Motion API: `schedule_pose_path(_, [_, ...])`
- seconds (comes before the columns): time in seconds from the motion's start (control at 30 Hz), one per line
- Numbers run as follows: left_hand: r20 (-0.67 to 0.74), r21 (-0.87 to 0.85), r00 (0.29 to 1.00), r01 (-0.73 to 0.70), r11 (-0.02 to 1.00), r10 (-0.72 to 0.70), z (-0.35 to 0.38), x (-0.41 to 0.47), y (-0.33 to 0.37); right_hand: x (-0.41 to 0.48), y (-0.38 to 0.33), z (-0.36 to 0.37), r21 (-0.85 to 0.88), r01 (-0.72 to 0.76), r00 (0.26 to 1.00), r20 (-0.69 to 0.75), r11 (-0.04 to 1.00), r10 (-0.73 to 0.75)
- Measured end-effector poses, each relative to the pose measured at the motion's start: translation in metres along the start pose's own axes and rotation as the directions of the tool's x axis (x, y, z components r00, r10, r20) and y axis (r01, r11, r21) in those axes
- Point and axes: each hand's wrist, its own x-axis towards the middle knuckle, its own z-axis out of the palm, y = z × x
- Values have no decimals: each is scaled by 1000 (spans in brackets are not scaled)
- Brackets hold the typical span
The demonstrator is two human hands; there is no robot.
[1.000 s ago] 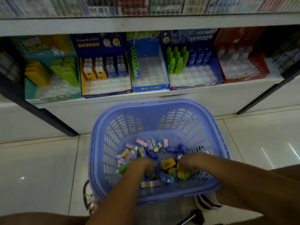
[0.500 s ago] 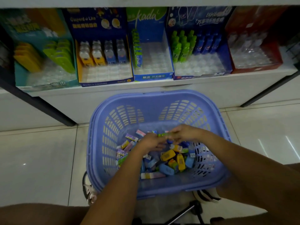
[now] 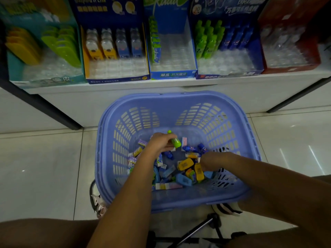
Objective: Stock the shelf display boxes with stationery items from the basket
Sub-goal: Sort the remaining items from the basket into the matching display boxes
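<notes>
Five display boxes (image 3: 172, 75) up there, count them: teal, navy, light blue, dark blue, red. One lilac basket (image 3: 179, 97). Two hands in it, left hand (image 3: 159, 143) and right hand (image 3: 213, 161). One green bottle-shaped piece (image 3: 175, 141) lifted. Yellow cases (image 3: 185, 164): at least three; the rest of the heap is too jumbled to count.

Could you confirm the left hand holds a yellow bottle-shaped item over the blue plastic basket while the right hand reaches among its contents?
Not quite: the head view shows the bottle-shaped item in the left hand is green, not yellow; blue plastic basket and right hand are as stated.
</notes>
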Motion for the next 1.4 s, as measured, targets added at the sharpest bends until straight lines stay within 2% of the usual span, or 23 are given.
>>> schedule_pose_path(0.1, [61,109,998,23,994,-30,1,-3,0,3,1,6,3,44,995,-90,999,-44])
schedule_pose_path(0.2, [122,280,991,18,960,-54,3,-7,2,2,6,4,-3,113,991,-76,994,-113])
schedule_pose_path(0.3, [143,409,989,-20,912,-43,0,-8,3,8,4,5,-71,88,994,-60,994,-93])
schedule_pose_path(0.47, [202,493,979,-71,867,-34,-7,-12,10,17,-14,10,-240,79,993,-65,967,-98])
schedule_pose_path(0.57, [226,505,972,-55,862,-70,-11,-14,16,18,-20,4,-336,68,997,-3,939,-74])
schedule_pose_path(0.73, [218,473,973,-32,881,-82,-7,-19,27,10,-18,-10,-259,106,994,64,960,-92])
schedule_pose_path(0.87, [235,539,970,-72,839,-68,0,-22,33,-2,-7,-23,-147,68,996,75,987,-58])
schedule_pose_path(0.93, [255,542,966,-100,835,-50,1,-23,34,-12,3,-32,-48,79,997,3,996,-79])
schedule_pose_path(1.0, [260,527,965,-128,840,-16,2,-23,36,-25,14,-46,152,144,986,-111,978,-127])
schedule_pose_path(1.1, [233,567,972,-151,810,18,4,-26,41,-54,26,-75,426,269,945,-288,864,-153])
schedule_pose_path(1.17, [265,492,964,-149,857,16,5,-32,47,-76,29,-95,461,364,887,-435,809,-151])
schedule_pose_path(1.27, [374,230,926,-151,961,56,3,-43,62,-104,32,-117,452,495,770,-625,742,-132])
schedule_pose_path(1.4, [329,152,931,-219,964,160,4,-59,84,-136,38,-127,458,594,681,-724,661,-110])
